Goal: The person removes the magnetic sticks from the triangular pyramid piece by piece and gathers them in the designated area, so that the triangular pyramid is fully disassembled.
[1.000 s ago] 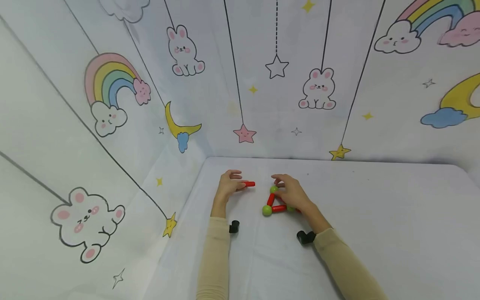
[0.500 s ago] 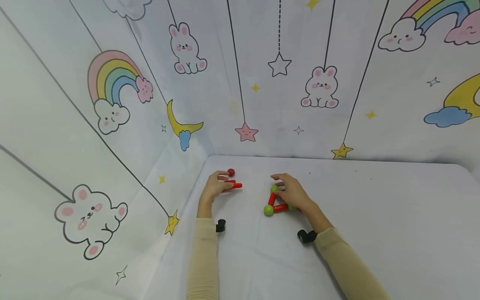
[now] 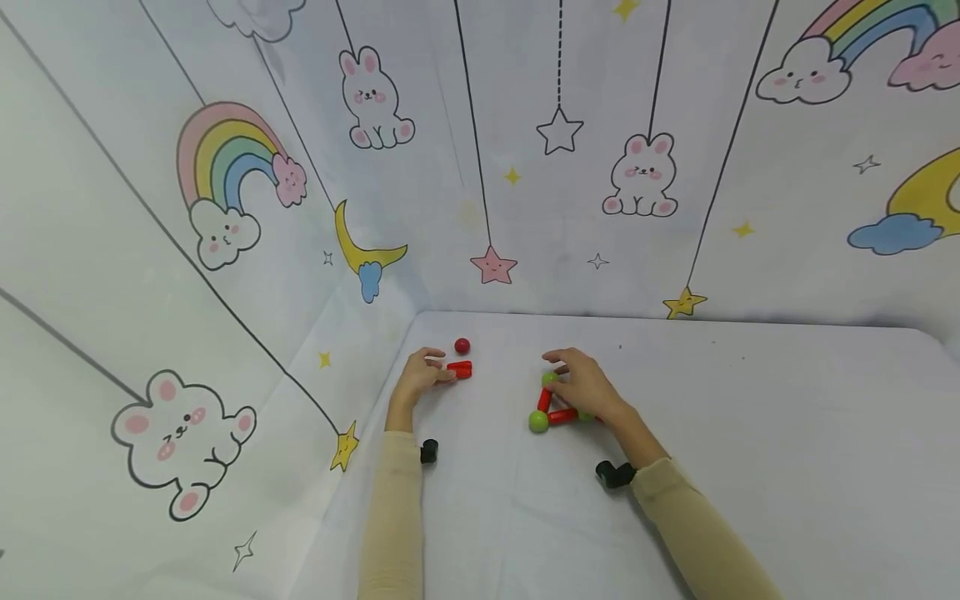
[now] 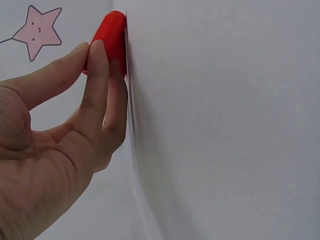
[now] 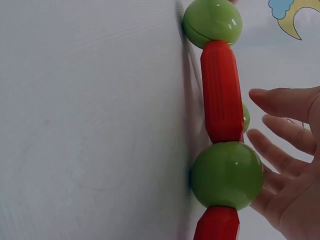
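My left hand (image 3: 420,373) pinches a red rod (image 4: 116,35) between thumb and fingertips, low against the white surface. In the head view two red rods (image 3: 460,369) lie side by side at those fingertips. My right hand (image 3: 585,383) is bent over a frame of green balls and red rods. Its thumb and fingers are loosely spread beside the far green ball (image 3: 550,379), seen partly behind the red rod (image 5: 221,90) in the right wrist view. A near-left green ball (image 3: 538,422) is in full sight; another (image 5: 227,175) is partly under the right hand in the head view.
A red ball (image 3: 462,345) lies just beyond the left hand. The white table (image 3: 787,433) meets a wall (image 3: 450,167) with cartoon drawings at the back, and a side wall (image 3: 67,250) on the left.
My left hand has moved left with a red rod, bringing it beside another rod. The red ball has come into sight behind that hand. My right hand has stayed by the frame.
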A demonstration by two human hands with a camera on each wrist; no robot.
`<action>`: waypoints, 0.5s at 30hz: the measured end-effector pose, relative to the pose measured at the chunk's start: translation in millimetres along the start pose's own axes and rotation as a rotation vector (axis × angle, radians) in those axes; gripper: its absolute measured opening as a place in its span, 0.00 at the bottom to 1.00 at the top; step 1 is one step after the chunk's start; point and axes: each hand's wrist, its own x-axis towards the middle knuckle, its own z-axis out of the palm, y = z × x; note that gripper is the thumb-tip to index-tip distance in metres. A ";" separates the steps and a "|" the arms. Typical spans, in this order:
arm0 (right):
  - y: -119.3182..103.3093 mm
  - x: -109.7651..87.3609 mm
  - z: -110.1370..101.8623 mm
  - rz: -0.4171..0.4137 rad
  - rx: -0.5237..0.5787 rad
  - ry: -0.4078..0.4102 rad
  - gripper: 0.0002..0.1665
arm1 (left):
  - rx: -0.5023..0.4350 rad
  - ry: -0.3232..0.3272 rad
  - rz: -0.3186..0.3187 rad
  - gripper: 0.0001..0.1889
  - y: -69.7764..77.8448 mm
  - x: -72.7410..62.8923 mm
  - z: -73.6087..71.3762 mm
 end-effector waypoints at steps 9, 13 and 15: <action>-15.4 -8.5 -6.0 0.047 -0.042 0.105 0.27 | 0.152 0.070 0.026 0.29 -6.6 3.4 3.4; -26.0 -12.5 -1.9 0.126 -0.099 0.109 0.28 | 0.158 0.100 0.035 0.29 -2.1 1.3 5.4; -31.7 -13.6 1.7 0.164 -0.149 0.116 0.29 | 0.137 0.135 0.055 0.28 0.0 -0.7 7.6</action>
